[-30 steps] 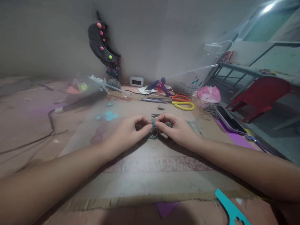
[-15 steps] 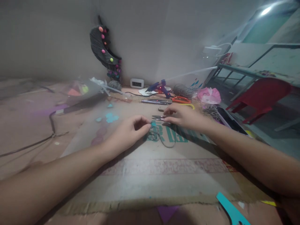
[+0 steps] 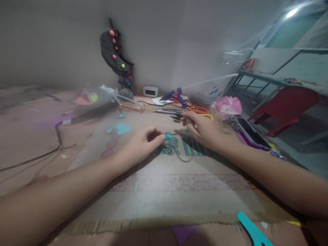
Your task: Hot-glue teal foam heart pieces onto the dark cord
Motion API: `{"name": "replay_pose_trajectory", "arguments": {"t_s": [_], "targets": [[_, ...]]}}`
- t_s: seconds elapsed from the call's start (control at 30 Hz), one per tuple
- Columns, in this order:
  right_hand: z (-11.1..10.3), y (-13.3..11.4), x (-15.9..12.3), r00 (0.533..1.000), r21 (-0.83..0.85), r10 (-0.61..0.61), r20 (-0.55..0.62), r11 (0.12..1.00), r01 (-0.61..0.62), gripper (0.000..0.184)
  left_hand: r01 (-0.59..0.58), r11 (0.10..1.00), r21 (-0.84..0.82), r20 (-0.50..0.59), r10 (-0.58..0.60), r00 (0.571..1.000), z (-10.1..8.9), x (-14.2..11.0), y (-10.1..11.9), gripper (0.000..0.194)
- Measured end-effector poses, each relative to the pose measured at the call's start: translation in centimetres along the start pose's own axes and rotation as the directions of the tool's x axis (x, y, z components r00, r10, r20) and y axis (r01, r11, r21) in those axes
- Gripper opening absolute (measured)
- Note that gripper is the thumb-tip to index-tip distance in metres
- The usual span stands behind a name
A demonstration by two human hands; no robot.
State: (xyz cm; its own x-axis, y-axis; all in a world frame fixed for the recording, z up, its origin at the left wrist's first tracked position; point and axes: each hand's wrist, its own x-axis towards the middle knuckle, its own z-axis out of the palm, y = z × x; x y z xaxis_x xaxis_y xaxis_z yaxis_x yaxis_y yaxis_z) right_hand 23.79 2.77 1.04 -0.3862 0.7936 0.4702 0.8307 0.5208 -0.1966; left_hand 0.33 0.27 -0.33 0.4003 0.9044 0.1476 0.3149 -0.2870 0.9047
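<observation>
My left hand (image 3: 147,141) is closed, thumb and forefinger pinching a small teal piece (image 3: 168,136) just above the cardboard. A thin grey cord (image 3: 183,160) lies in loose coils beneath that piece and loops out to the right. My right hand (image 3: 201,130) is closed around a small pair of scissors (image 3: 176,118), held above the board. Their dark blades point left and are blurred; the grip end is hidden in my fingers. Large scissors with orange and yellow handles (image 3: 199,109) lie behind this hand, partly covered by it.
A glue gun (image 3: 173,94) with a red light, a white digital clock (image 3: 150,91) and grey yarn (image 3: 201,99) stand along the wall. Teal cutouts (image 3: 123,128) lie left on the cardboard (image 3: 164,205). A phone (image 3: 253,133) and pink bag (image 3: 229,105) are at right.
My right hand left the teal piece, moved right, took hold of the small scissors and lifted them off the board. My left hand stays put with its pinch.
</observation>
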Motion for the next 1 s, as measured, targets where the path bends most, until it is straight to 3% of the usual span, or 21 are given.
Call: {"name": "replay_pose_trajectory", "arguments": {"t_s": [0.13, 0.63, 1.0], "targets": [[-0.5, -1.0, -0.7, 0.992, 0.111, -0.091, -0.088, 0.989, 0.101, 0.034, 0.012, 1.000, 0.012, 0.008, -0.012, 1.000, -0.1, -0.1, 0.2, 0.023], [0.6, -1.0, -1.6, 0.945, 0.030, -0.313, -0.097, 0.948, 0.318, 0.031, -0.011, 0.993, 0.120, 0.004, 0.011, 1.000, -0.2, -0.2, 0.5, 0.020], [0.8, -0.9, -1.6, 0.947, 0.040, -0.317, -0.061, 0.947, 0.319, 0.031, -0.003, 0.987, 0.162, 0.015, 0.000, 1.000, -0.2, -0.2, 0.6, 0.016]]}}
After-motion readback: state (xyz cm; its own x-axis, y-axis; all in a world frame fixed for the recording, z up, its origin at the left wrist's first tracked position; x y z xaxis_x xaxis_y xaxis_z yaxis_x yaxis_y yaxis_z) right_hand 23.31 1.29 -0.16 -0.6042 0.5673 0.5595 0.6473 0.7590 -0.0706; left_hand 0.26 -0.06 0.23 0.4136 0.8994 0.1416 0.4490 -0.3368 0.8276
